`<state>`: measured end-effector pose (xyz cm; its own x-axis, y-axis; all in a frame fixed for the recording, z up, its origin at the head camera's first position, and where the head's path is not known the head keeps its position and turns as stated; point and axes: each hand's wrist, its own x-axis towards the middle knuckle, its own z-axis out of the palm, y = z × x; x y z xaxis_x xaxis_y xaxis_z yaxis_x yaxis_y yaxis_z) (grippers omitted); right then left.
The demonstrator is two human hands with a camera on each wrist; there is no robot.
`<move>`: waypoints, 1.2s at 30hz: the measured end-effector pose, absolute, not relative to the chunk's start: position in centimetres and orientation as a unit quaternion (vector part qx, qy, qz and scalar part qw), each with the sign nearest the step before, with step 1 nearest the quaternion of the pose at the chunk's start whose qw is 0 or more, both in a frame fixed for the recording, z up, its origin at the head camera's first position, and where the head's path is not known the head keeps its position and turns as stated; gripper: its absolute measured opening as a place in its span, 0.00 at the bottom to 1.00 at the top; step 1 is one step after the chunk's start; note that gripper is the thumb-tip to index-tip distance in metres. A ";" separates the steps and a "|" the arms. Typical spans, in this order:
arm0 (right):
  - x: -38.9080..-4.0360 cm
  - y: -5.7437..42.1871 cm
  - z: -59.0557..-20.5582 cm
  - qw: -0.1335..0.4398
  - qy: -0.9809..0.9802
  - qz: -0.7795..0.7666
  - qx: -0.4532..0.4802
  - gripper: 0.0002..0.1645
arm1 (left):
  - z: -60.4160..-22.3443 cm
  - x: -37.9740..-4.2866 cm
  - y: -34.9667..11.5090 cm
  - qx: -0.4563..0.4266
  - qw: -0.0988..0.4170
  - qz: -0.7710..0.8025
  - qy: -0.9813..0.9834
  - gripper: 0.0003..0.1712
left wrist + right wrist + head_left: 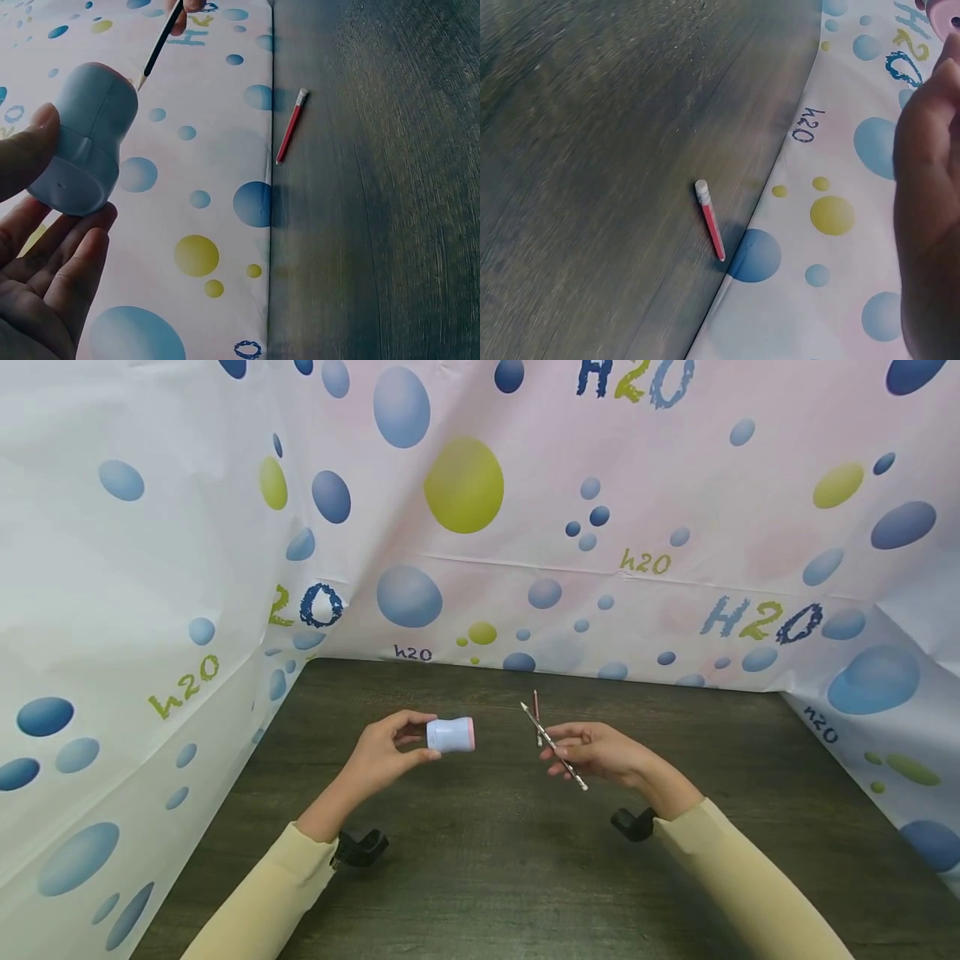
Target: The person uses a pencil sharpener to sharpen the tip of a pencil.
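In the head view my left hand [381, 753] holds a light blue pencil sharpener [450, 735] between thumb and fingers, its pink end turned right. Dark holes show in that pink face [946, 16] in the right wrist view. My right hand [603, 752] pinches a dark patterned pencil [555, 747], its pale tip up and to the left, its white eraser low and to the right. The pencil is apart from the sharpener. Behind it, a red pencil [291, 127] with a white eraser lies on the table.
The dark wooden table [465, 877] ends at a white sheet [525, 543] printed with blue and green bubbles and H2O lettering, standing at the back and both sides. Black wrist mounts [362, 849] sit below both hands.
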<state>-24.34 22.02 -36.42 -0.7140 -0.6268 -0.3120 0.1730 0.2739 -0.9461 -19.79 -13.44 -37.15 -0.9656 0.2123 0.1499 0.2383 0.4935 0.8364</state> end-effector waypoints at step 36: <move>-29.3 14.8 -36.9 0.322 0.694 -0.642 -0.050 0.36 | -37.2 -20.1 -13.8 -0.117 -0.020 -0.506 -0.854 0.27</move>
